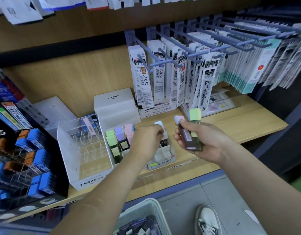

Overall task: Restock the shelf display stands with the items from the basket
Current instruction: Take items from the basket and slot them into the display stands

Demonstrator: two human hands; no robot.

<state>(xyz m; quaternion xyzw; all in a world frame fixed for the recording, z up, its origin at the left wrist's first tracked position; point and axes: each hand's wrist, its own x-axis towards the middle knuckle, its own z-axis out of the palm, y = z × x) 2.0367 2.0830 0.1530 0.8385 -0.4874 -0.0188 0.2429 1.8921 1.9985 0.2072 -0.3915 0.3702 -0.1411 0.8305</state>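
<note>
A white divided display stand (163,162) sits at the shelf's front edge, holding pastel-capped lead cases (120,135) in green, purple and pink. My left hand (147,141) pinches a white-capped case (160,127) and holds it over a slot of that stand. My right hand (195,141), to the right above the shelf, grips two cases: a green-capped one (194,116) and a pink-and-blue-capped one (179,120). The white basket (141,212) stands on the floor below, with more cases inside.
A clear acrylic MONO stand (81,150) with mostly bare slots is left of the white stand. A white PILOT box (115,102) stands behind. Hanging refill packs (177,73) on hooks overhang the shelf's back. A dark rack of blue cases (27,160) fills the left. A shoe (208,219) is beside the basket.
</note>
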